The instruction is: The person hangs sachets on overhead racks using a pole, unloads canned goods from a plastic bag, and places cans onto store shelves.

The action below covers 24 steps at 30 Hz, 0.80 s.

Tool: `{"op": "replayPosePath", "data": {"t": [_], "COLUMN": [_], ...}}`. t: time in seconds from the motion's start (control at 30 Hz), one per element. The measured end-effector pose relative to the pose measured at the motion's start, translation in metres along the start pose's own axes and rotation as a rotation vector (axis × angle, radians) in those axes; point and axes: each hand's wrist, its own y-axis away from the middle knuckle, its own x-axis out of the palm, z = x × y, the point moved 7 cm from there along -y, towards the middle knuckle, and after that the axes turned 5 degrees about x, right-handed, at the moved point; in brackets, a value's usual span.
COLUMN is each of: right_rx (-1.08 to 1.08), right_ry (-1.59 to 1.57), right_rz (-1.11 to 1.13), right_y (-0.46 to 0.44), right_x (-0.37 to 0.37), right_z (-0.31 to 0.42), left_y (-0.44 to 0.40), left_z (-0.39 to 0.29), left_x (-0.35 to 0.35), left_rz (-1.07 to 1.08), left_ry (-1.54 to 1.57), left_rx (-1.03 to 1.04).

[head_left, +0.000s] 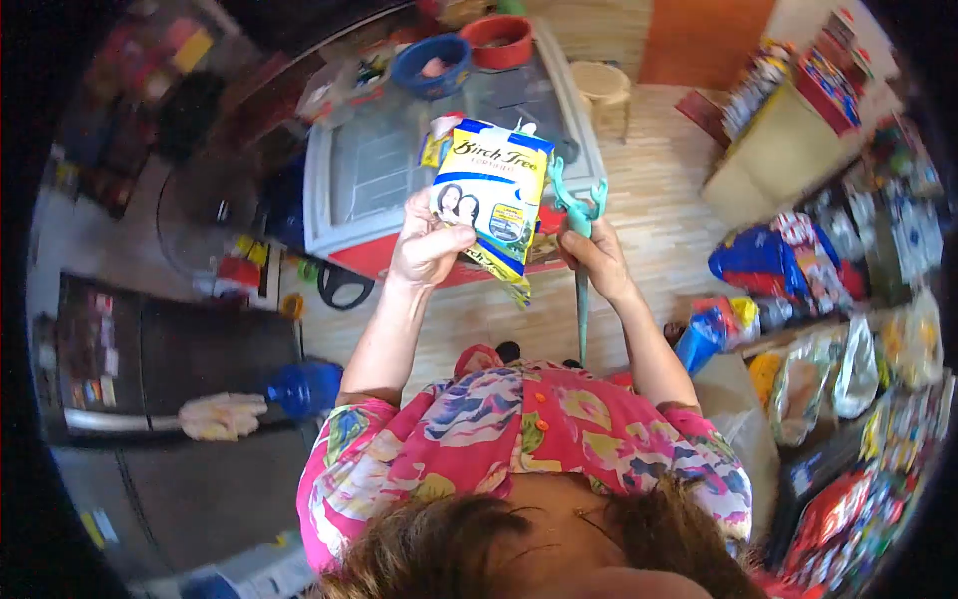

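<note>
In my left hand [427,250] is a white, blue and yellow Birch Tree milk powder pouch [499,185], pinched at its lower left with the thumb across the front. A crumpled yellow strip hangs from the bottom of the pouch. Behind its upper left corner shows part of another colourful packet [435,148]. My right hand [601,260] is wrapped around a teal pole with a forked, hooked head [579,210]; its shaft points down toward my body. The forked head is close to the right edge of the pouch.
Beyond my hands stands a glass-topped chest freezer [334,225] bearing a blue basin [431,85] and a red basin [497,58]. A stool [601,82] is beside it. Bagged goods [783,265] crowd the right; a dark refrigerator [220,349] is at left.
</note>
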Motion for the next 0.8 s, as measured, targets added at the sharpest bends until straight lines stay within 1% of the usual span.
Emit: {"op": "replayPosePath", "data": {"t": [0.07, 0.1, 0.13, 0.17, 0.2, 0.23, 0.27, 0.3, 0.33, 0.37, 0.4, 0.43, 0.47, 0.53, 0.57, 0.6, 0.63, 0.67, 0.7, 0.73, 0.77, 0.8], "right_rx": [0.051, 0.124, 0.110, 0.081, 0.035, 0.170, 0.259, -0.017, -0.052, -0.096, -0.021, -0.090, -0.101, -0.026, -0.142, -0.092, -0.027, -0.048, -0.091, -0.133, -0.170, -0.257], "right_ry": [0.059, 0.117, 0.134, 0.150, 0.165, 0.423, 0.691, 0.638, 0.531, 0.555, 0.324, 0.355, 0.341, 0.122, 0.071, 0.072, 0.092, 0.092, 0.084, 0.071, 0.057, 0.021], "right_rz": [0.099, 0.164, 0.168, 0.180, 0.197, 0.252, 0.292, 0.322, 0.395, 0.396, 0.502, 0.544, 0.594, 0.679, 0.658, 0.683, 0.706, 0.729, 0.747, 0.762, 0.775, 0.766], "right_y": [-0.011, -0.018, -0.024, -0.028, -0.036, -0.041, -0.043, -0.055, -0.063, -0.066, -0.067, -0.064, -0.057, -0.063, -0.067, -0.070, -0.080, -0.083, -0.086, -0.089, -0.090, -0.089], "right_x": [0.022, 0.034, 0.045, 0.058, 0.071, 0.087, 0.096, 0.104, 0.116, 0.120, 0.137, 0.131, 0.134, 0.145, 0.156, 0.168, 0.204, 0.219, 0.236, 0.253, 0.271, 0.288], "right_z": [-0.012, -0.018, -0.021, -0.025, -0.022, -0.014, -0.004, -0.027, -0.039, -0.049, -0.060, -0.065, -0.044, -0.054, -0.045, -0.044, -0.049, -0.046, -0.045, -0.042, -0.038, -0.030], "left_y": [0.008, 0.016, 0.017, 0.024, 0.033, 0.043, 0.042, 0.044, 0.044, 0.042, 0.045, 0.045, 0.046, 0.053, 0.061, 0.066, 0.081, 0.088, 0.097, 0.107, 0.119, 0.131], "left_z": [-0.012, -0.013, -0.021, -0.022, -0.020, -0.023, -0.039, -0.046, -0.053, -0.060, -0.064, -0.064, -0.059, -0.058, -0.061, -0.070, -0.096, -0.109, -0.119, -0.129, -0.135, -0.140], "left_x": [-0.009, -0.021, -0.023, -0.018, -0.030, -0.047, -0.040, -0.050, -0.054, -0.062, -0.072, -0.060, -0.052, -0.052, -0.055, -0.060, -0.088, -0.094, -0.102, -0.112, -0.125, -0.135], "left_rz": [-0.080, -0.127, -0.171, -0.221, -0.301, -0.387, -0.489, -0.532, -0.556, -0.569, -0.577, -0.573, -0.573, -0.554, -0.549, -0.524, -0.505, -0.477, -0.436, -0.410, -0.357, -0.306], "left_ry": [0.026, 0.017, 0.003, -0.024, -0.110, -0.223, -0.244, -0.229, -0.150, -0.065, -0.022, -0.015, 0.001, -0.091, -0.174, -0.226, -0.256, -0.308, -0.393, -0.410, -0.527, -0.645], "left_rx": [0.059, 0.095, 0.134, 0.061, 0.031, 0.093, 0.135, 0.149, 0.183, 0.220, 0.186, 0.168, 0.138, 0.123, 0.078, 0.102, 0.128, 0.151, 0.138, 0.115, 0.111, 0.104]}}
